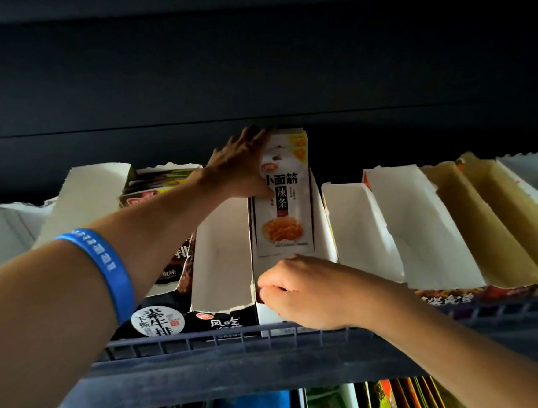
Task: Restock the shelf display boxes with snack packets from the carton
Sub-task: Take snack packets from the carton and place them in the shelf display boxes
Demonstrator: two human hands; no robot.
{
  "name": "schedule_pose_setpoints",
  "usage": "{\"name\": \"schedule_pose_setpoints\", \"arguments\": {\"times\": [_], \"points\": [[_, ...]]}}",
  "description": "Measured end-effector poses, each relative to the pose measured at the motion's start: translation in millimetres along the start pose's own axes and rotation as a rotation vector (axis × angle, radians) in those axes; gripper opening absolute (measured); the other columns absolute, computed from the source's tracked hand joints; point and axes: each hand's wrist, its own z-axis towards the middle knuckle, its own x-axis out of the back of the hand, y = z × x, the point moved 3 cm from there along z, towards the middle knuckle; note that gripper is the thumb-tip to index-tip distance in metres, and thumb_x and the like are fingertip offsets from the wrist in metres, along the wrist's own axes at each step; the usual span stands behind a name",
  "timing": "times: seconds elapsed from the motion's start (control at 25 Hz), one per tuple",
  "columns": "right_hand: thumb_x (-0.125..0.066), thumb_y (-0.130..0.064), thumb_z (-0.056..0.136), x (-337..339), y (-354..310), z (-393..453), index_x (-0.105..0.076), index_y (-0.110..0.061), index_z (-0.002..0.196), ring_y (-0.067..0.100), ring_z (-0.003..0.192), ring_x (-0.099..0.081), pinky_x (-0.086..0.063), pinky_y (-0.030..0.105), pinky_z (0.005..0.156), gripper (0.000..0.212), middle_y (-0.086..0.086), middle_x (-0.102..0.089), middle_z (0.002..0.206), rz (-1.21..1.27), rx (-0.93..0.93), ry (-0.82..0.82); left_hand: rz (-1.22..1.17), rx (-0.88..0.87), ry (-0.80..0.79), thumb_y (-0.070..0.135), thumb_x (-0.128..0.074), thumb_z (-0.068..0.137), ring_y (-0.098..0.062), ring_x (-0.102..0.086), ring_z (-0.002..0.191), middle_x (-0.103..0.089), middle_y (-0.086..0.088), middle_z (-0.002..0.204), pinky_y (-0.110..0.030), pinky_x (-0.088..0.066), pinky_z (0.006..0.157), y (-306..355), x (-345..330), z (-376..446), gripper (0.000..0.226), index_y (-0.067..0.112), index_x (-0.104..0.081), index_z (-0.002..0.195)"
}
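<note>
1. White cardboard display box (pixel 322 232), open-topped, stands at the middle of the shelf (pixel 228 362) with its front end at the shelf's front rail.
2. Snack packets (pixel 282 203), a white stack printed with black characters and an orange food picture, stand upright in the box's rear half and rise above its walls.
3. Left hand (pixel 243 167) reaches in from the left and grips the stack near its top, fingers over the upper edge and thumb on the front packet's face.
4. Wristband (pixel 105 269), blue, sits on the left forearm.
5. Right hand (pixel 302 294) is at the box's front end, fingers curled and pinching the front wall at its left corner.
6. Empty white box (pixel 220 255) stands touching the left side of the packet box.
7. Black boxes (pixel 161 319) with packets fill the shelf's left part.
8. White and brown empty boxes (pixel 438 224) line the shelf toward its right edge.
9. Lower shelf goods (pixel 399 398), coloured packs, show under the front edge; details too dark to tell.
</note>
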Motion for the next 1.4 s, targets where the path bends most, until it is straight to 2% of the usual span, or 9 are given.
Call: {"name": "schedule_pose_setpoints", "arguments": {"times": [0.16,0.36,0.52,0.64,0.76,0.96,1.16,1.28,1.4], "points": [[-0.042,-0.015,0.098,8,8,22,-0.05,-0.011,0.071,0.019,0.063,-0.048,-0.036,0.029,0.057,0.028,0.005,-0.05,0.07,-0.121,-0.121,-0.031,-0.004,-0.029,0.031,0.031,-0.087,0.069,-0.033,-0.038,0.135,-0.03,-0.01,0.154,-0.055,-0.042,0.105,2,2,-6,0.114,0.024,-0.014,0.157],[-0.047,-0.006,0.095,17,19,55,-0.058,-0.001,0.128,0.032,0.122,-0.054,-0.045,0.039,0.101,0.035,0.012,-0.057,0.131,-0.39,-0.388,-0.026,-0.023,-0.047,0.004,0.024,-0.079,0.076,-0.032,-0.026,0.143,-0.012,-0.005,0.164,-0.051,-0.036,0.113,-1,3,-29,0.108,0.026,-0.008,0.158],[-0.049,-0.011,0.097,2,34,63,-0.052,-0.013,0.139,0.031,0.122,-0.054,-0.041,0.041,0.106,0.042,0.012,-0.056,0.135,-0.485,-0.409,-0.07,-0.013,-0.06,-0.013,0.032,-0.074,0.083,-0.029,-0.013,0.15,0.0,-0.003,0.166,-0.045,-0.024,0.12,-10,5,-44,0.104,0.026,-0.002,0.158],[-0.048,-0.007,0.097,1,33,59,-0.058,-0.002,0.128,0.031,0.118,-0.056,-0.042,0.039,0.106,0.033,0.016,-0.059,0.129,-0.415,-0.43,-0.05,-0.011,-0.066,0.001,0.037,-0.068,0.088,-0.027,-0.012,0.151,-0.002,-0.003,0.166,-0.043,-0.021,0.12,-8,9,-52,0.095,0.025,-0.004,0.158],[-0.052,-0.013,0.094,16,17,38,-0.063,-0.004,0.115,0.029,0.114,-0.059,-0.041,0.033,0.097,0.025,0.013,-0.065,0.12,-0.459,-0.29,0.158,0.0,-0.109,0.042,0.04,-0.064,0.09,-0.025,-0.015,0.151,-0.008,-0.004,0.166,-0.039,-0.016,0.121,2,18,-65,0.089,0.024,-0.007,0.158],[-0.044,-0.034,0.1,15,-3,-22,-0.047,-0.019,0.14,0.02,0.137,-0.043,-0.016,0.038,0.121,0.043,0.001,-0.052,0.145,-0.518,-0.159,0.439,-0.026,-0.174,0.163,0.046,-0.06,0.091,-0.027,-0.021,0.15,-0.021,-0.01,0.163,-0.043,-0.013,0.123,10,42,-126,0.084,0.02,-0.016,0.158],[-0.056,-0.02,0.092,-67,-42,-93,-0.069,-0.007,0.112,0.023,0.113,-0.06,-0.038,0.031,0.106,0.027,0.006,-0.068,0.119,-0.2,0.082,0.936,-0.406,-0.022,0.349,0.029,-0.063,0.092,-0.016,-0.028,0.147,-0.034,-0.002,0.158,-0.027,-0.02,0.119,-7,24,-290,0.069,0.019,-0.034,0.153],[-0.056,-0.014,0.091,-165,-68,-95,-0.072,-0.007,0.102,0.021,0.111,-0.06,-0.042,0.034,0.106,0.021,0.006,-0.069,0.113,-0.125,0.178,0.827,-0.532,0.159,0.442,0.02,-0.063,0.09,-0.011,-0.033,0.144,-0.04,-0.001,0.154,-0.022,-0.026,0.117,-25,-26,-401,0.058,0.014,-0.047,0.145],[-0.056,-0.016,0.092,-268,-63,-81,-0.07,-0.012,0.105,0.022,0.109,-0.06,-0.049,0.036,0.094,0.02,0.001,-0.068,0.113,-0.03,0.062,0.443,-0.55,0.385,0.286,0.03,-0.051,0.085,-0.018,-0.043,0.134,-0.05,-0.007,0.143,-0.024,-0.032,0.11,-54,-102,-484,0.058,0.005,-0.053,0.138]]}}
